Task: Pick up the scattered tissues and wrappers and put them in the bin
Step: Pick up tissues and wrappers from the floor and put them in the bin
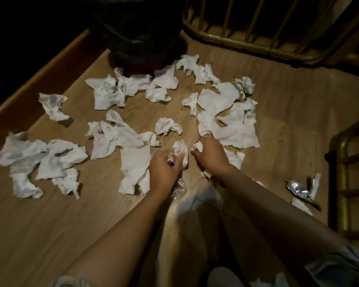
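Where tissues (110, 94) scatter, wooden floor (288, 112) dim.

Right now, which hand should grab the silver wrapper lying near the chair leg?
Right hand, probably. The silver wrapper lies on its side of the floor, while the left hand sits farther away. Both hands already clutch crumpled tissues, so the fingers have little room.

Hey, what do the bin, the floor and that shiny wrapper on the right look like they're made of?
Bin: seemingly dark plastic, perforated weave at its base, lined with a glossy black bag.
Floor: wood or wood-look laminate, matte, grain lines visible.
Shiny wrapper: likely metallised foil film, silver, crinkled and reflective.
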Action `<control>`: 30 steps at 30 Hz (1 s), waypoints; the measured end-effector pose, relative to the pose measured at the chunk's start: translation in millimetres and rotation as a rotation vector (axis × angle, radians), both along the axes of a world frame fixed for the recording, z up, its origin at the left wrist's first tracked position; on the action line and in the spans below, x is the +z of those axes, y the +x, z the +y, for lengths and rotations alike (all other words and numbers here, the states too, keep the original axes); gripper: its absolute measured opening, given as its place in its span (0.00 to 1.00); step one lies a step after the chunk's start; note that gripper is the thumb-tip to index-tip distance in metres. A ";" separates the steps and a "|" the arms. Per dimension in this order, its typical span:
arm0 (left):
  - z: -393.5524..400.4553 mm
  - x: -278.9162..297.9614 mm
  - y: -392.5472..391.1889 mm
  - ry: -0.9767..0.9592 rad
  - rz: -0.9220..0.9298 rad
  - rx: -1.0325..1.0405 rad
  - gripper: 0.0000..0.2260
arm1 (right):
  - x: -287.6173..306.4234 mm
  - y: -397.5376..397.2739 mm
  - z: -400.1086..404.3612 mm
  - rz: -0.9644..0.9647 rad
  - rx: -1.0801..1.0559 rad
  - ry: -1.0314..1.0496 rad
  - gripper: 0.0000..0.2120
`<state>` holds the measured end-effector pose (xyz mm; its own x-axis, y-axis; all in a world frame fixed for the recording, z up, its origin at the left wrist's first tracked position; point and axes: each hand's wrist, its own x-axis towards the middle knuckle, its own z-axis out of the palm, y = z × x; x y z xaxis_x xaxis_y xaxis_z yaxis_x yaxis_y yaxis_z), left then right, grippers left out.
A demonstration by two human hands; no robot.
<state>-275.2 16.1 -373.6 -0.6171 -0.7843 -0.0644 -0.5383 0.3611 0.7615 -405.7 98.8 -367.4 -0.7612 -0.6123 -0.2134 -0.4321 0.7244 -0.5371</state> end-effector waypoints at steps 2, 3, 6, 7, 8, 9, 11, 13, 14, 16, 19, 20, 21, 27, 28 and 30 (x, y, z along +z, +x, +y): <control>-2.4 14.6 -1.1 0.071 0.127 0.107 0.22 | 15.2 0.0 -6.6 -0.055 -0.121 -0.103 0.13; -4.7 22.3 -2.3 0.097 0.186 0.144 0.22 | 25.5 0.3 -11.9 -0.093 -0.176 -0.156 0.16; -17.7 52.6 -7.9 0.281 0.318 0.268 0.18 | 65.2 1.2 -29.1 -0.354 -0.355 -0.438 0.12; -23.5 65.0 -10.0 0.342 0.345 0.313 0.16 | 78.7 1.4 -34.1 -0.506 -0.424 -0.550 0.10; -30.8 76.4 -12.5 0.400 0.362 0.357 0.12 | 89.1 0.5 -39.5 -0.664 -0.496 -0.659 0.11; -37.8 90.6 -14.9 0.446 0.389 0.400 0.08 | 99.4 -0.5 -45.1 -0.815 -0.563 -0.748 0.17; -57.8 115.4 -21.1 0.531 0.432 0.501 0.06 | 116.0 -3.9 -56.4 -1.099 -0.623 -0.890 0.22; -78.7 140.8 -25.3 0.616 0.465 0.596 0.21 | 136.3 -7.1 -68.8 -1.342 -0.619 -0.949 0.15; -88.5 151.7 -26.8 0.651 0.474 0.621 0.31 | 147.4 -8.8 -74.5 -1.424 -0.609 -0.945 0.12; -103.0 170.6 -29.6 0.703 0.515 0.631 0.36 | 163.4 -14.4 -86.4 -1.512 -0.599 -0.932 0.09; -123.0 194.7 -35.8 0.721 0.558 0.678 0.32 | 186.2 -22.0 -111.1 -1.554 -0.563 -0.961 0.09; -130.7 202.5 -37.8 0.738 0.582 0.698 0.29 | 193.6 -23.7 -120.6 -1.579 -0.535 -0.983 0.08; -138.8 210.7 -40.9 0.762 0.613 0.706 0.27 | 202.1 -24.9 -130.8 -1.603 -0.509 -1.006 0.06; -198.5 246.3 -67.8 0.652 0.638 0.700 0.17 | 246.4 -38.8 -193.2 -1.626 -0.510 -1.014 0.09; -211.4 253.4 -74.0 0.631 0.648 0.688 0.14 | 249.9 -43.2 -203.6 -1.612 -0.542 -1.022 0.08; -238.7 264.5 -87.5 0.600 0.695 0.656 0.11 | 259.9 -54.7 -224.6 -1.554 -0.602 -1.043 0.08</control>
